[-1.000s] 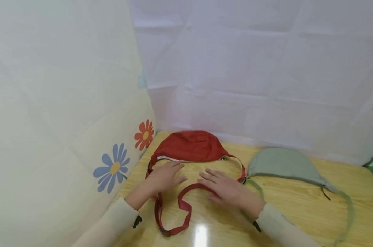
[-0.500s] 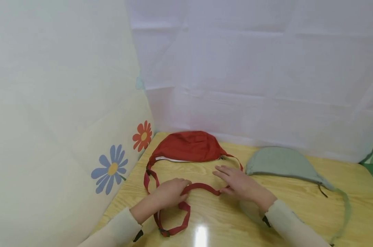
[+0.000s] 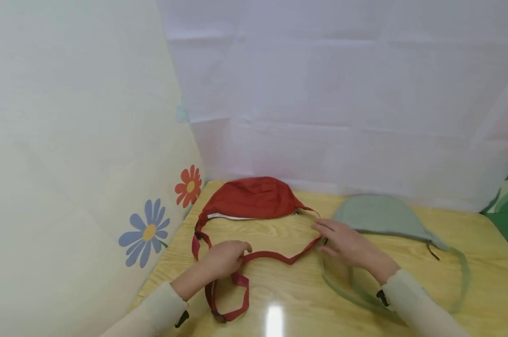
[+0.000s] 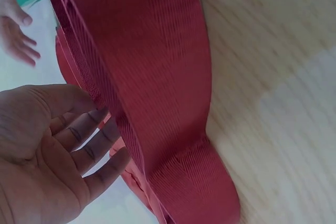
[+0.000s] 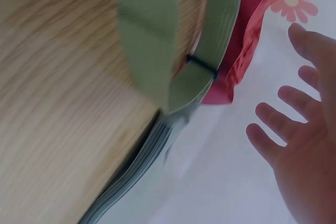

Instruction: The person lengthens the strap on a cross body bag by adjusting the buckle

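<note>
A red waist bag (image 3: 254, 199) lies at the back of the table, its light zip edge facing me. My left hand (image 3: 224, 257) pinches its red strap (image 3: 262, 255) between thumb and curled fingers; in the left wrist view that strap (image 4: 152, 77) fills the middle, beside the hand (image 4: 47, 150). Farther right, my right hand (image 3: 346, 241) is above the strap's right end, its fingers spread and holding nothing in the right wrist view. A grey-green waist bag (image 3: 378, 215) lies just beyond it, and its green strap (image 5: 147, 40) loops up close to the right wrist camera.
The wooden table (image 3: 292, 290) meets a white cloth (image 3: 321, 93) behind the bags. On the left stands a pale cloth panel (image 3: 68, 140) with printed flowers. A red strap loop with a buckle (image 3: 220, 318) lies near the front.
My left hand has come down from near the red bag's zip edge to its strap. The right hand has moved right, away from the middle of the strap. The view has shifted slightly.
</note>
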`<state>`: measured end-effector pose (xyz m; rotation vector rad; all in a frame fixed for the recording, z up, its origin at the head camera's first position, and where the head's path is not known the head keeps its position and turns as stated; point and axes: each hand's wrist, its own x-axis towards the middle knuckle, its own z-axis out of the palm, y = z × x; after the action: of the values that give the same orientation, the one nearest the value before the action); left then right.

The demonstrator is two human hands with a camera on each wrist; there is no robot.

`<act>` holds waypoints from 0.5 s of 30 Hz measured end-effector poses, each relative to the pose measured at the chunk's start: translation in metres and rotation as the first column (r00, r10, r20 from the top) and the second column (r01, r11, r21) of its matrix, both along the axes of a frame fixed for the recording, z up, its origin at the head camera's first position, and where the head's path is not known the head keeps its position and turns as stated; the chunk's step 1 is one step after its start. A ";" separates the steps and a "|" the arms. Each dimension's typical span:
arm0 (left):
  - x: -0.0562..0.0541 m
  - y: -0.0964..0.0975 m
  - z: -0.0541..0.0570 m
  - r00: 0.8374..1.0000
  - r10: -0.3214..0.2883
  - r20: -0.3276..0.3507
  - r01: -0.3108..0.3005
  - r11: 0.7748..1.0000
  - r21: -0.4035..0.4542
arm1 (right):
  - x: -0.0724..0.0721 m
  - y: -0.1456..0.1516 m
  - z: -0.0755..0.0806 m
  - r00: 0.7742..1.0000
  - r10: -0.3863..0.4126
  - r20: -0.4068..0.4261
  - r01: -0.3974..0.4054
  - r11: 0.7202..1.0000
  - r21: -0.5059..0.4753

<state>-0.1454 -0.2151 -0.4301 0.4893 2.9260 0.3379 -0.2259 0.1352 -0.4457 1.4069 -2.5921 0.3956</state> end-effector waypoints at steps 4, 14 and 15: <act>-0.009 -0.006 0.000 1.000 0.027 0.016 -0.027 1.000 0.005 | 0.001 0.013 0.000 1.000 -0.028 0.001 0.028 0.999 -0.025; -0.025 -0.018 -0.002 0.998 0.058 0.009 -0.058 0.998 -0.008 | 0.012 0.046 0.005 0.992 -0.112 0.059 0.115 0.991 -0.063; -0.026 -0.018 -0.002 0.998 0.059 0.009 -0.059 0.998 -0.011 | 0.013 0.049 0.005 0.991 -0.117 0.059 0.121 0.990 -0.067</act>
<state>-0.1713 -0.2331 -0.4317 0.3992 2.9360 0.3304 -0.2132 0.1842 -0.4411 1.2285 -2.6608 0.5091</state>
